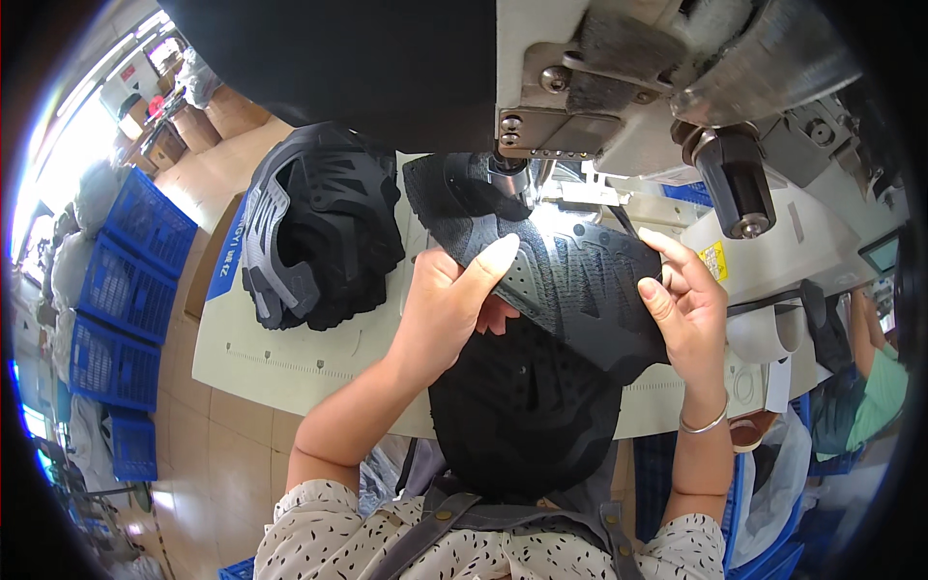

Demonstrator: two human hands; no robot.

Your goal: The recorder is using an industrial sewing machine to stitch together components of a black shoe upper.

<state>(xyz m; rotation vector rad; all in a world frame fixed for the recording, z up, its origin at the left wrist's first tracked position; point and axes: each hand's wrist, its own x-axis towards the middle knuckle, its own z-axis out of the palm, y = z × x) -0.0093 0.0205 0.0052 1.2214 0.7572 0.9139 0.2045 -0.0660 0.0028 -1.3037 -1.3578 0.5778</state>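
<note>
From the lower edge both forearms angle inward; left hand [437, 302] and right hand [694, 324], thumbs on top, pinch one black shoe upper [580, 280] mid-frame, below one sewing machine [561, 130]. One pile of uppers [333, 217] sits centre-left.

stacked blue crates [114, 369] are seen at 9 o'clock, beside pale floor tiles [217, 454] recorded at 8. cardboard boxes [196, 129] are noted at 10. a co-worker's green garment [875, 401] is observed between 3 and 4; a translucent plastic bag [785, 491], at 4.
</note>
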